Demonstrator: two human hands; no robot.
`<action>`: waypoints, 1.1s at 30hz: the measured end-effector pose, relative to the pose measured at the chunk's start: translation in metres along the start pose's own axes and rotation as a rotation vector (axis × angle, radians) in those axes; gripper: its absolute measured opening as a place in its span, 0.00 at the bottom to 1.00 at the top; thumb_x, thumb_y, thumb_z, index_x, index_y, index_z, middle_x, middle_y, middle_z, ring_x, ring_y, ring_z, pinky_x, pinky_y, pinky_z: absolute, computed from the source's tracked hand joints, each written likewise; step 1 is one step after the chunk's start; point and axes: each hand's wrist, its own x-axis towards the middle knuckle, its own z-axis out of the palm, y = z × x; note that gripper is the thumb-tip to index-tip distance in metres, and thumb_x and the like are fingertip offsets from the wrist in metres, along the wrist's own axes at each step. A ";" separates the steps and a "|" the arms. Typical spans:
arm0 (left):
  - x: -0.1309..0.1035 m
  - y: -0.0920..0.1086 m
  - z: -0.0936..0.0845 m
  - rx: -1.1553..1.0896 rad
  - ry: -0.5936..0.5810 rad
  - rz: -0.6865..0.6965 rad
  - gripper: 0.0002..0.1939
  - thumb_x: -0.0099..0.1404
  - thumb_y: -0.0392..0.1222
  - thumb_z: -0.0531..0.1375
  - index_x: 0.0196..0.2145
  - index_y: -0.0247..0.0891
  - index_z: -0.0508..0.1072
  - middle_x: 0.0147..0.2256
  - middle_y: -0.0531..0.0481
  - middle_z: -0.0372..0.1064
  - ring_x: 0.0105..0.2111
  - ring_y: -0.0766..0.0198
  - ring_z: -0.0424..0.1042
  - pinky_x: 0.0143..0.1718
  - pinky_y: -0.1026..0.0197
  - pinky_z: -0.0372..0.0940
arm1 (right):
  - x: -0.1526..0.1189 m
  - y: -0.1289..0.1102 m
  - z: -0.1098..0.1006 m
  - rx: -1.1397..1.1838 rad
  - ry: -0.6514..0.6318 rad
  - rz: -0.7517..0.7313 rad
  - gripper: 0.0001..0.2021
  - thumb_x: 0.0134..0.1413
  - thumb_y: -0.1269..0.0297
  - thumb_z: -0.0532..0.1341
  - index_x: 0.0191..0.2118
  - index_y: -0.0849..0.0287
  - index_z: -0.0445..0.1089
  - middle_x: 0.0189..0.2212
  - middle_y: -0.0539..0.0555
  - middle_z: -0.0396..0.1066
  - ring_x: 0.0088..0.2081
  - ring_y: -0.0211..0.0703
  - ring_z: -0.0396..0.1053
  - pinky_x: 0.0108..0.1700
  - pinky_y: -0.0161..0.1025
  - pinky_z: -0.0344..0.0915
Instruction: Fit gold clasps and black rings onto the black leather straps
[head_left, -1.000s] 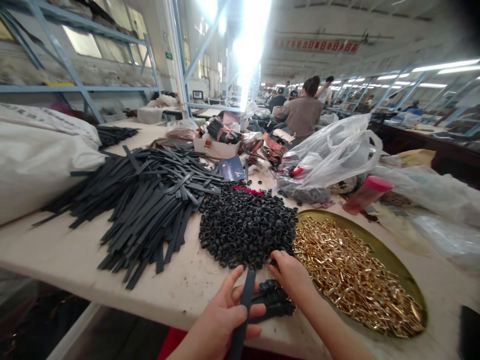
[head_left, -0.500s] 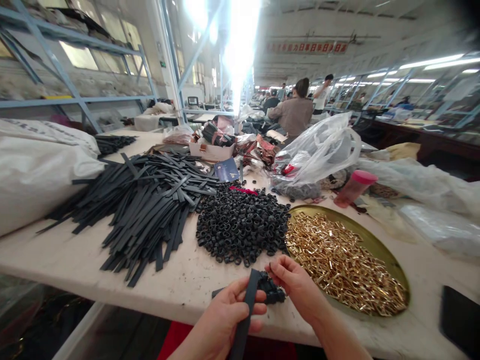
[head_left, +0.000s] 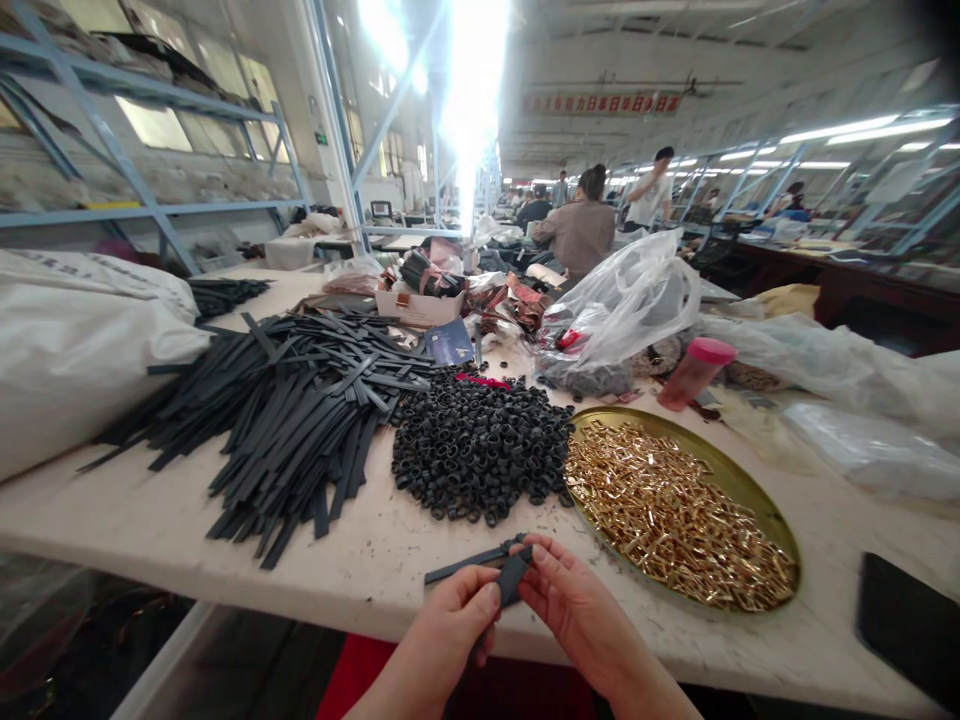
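At the near edge of the pale, scuffed counter [head_left: 360,570], both hands meet over one flat dark grey strap [head_left: 513,577]. The left hand [head_left: 450,625] is closed on it, thumb and fingers pinching the strap's upper end, while the right hand [head_left: 574,610] pinches the same end from the right side, the fingertips of the two hands almost touching. A second or so ago the strap stood upright in the left hand and the right hand was reaching to the heap of small black loops [head_left: 480,450]; half a second ago the right hand had come back toward the strap, and now it is closed on the strap's tip, which is bent over between the two hands. I cannot tell whether a loop sits on the strap. Just behind the hands lies another dark strip [head_left: 465,563] flat on the counter.

Farther left, a large pile of long dark grey straps [head_left: 292,410] spreads beside a white sack [head_left: 75,350]. To the right, a round brass-coloured tray [head_left: 742,480] holds gold metal buckles [head_left: 667,510]. Beyond it stand a pink-capped bottle [head_left: 694,372] and a clear plastic bag [head_left: 622,300]. A person in a brown top [head_left: 581,230] works far off.
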 end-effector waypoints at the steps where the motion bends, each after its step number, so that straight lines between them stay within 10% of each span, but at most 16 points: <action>1: 0.004 -0.003 0.000 0.036 0.006 0.001 0.15 0.54 0.50 0.56 0.32 0.34 0.65 0.17 0.58 0.58 0.17 0.72 0.55 0.19 0.69 0.52 | 0.001 0.002 0.001 0.017 0.013 0.004 0.09 0.44 0.63 0.64 0.33 0.58 0.66 0.32 0.49 0.72 0.34 0.34 0.69 0.40 0.33 0.64; 11: 0.027 -0.023 -0.004 0.191 0.070 0.016 0.07 0.55 0.42 0.49 0.23 0.41 0.54 0.09 0.65 0.49 0.08 0.74 0.48 0.11 0.71 0.43 | 0.008 0.017 -0.003 -0.311 0.132 -0.101 0.15 0.41 0.58 0.65 0.36 0.59 0.66 0.28 0.49 0.70 0.29 0.35 0.65 0.33 0.35 0.62; 18: 0.024 -0.013 -0.009 0.378 0.021 0.053 0.07 0.55 0.41 0.51 0.22 0.39 0.57 0.15 0.61 0.53 0.11 0.75 0.52 0.12 0.70 0.48 | 0.009 0.013 -0.007 -0.556 -0.005 -0.072 0.15 0.39 0.55 0.65 0.32 0.59 0.69 0.25 0.48 0.69 0.26 0.35 0.62 0.29 0.33 0.57; 23: 0.011 -0.009 -0.013 0.324 -0.248 -0.002 0.16 0.60 0.42 0.47 0.46 0.38 0.59 0.21 0.58 0.63 0.15 0.72 0.59 0.17 0.70 0.52 | 0.004 0.010 -0.011 -0.420 0.070 -0.055 0.10 0.44 0.59 0.63 0.33 0.59 0.69 0.28 0.48 0.68 0.27 0.32 0.60 0.31 0.32 0.58; 27: 0.011 -0.016 -0.011 0.217 -0.142 0.069 0.24 0.61 0.49 0.48 0.53 0.36 0.54 0.18 0.60 0.54 0.16 0.71 0.51 0.17 0.69 0.47 | -0.003 0.022 -0.003 -0.375 -0.015 -0.032 0.12 0.43 0.59 0.63 0.34 0.59 0.68 0.26 0.47 0.67 0.26 0.31 0.60 0.30 0.31 0.57; 30: 0.017 -0.022 -0.012 0.145 -0.066 0.091 0.24 0.57 0.56 0.52 0.44 0.37 0.63 0.17 0.59 0.53 0.16 0.71 0.49 0.17 0.68 0.45 | -0.003 0.014 -0.004 -0.594 -0.109 -0.110 0.15 0.44 0.56 0.61 0.37 0.60 0.67 0.28 0.49 0.68 0.28 0.35 0.63 0.32 0.33 0.60; 33: 0.021 -0.025 -0.015 0.081 -0.028 0.065 0.23 0.52 0.62 0.55 0.32 0.37 0.65 0.16 0.61 0.48 0.15 0.72 0.46 0.16 0.68 0.42 | 0.005 -0.024 -0.024 -1.229 0.113 -0.351 0.12 0.52 0.57 0.53 0.37 0.59 0.65 0.30 0.52 0.69 0.32 0.38 0.66 0.34 0.35 0.62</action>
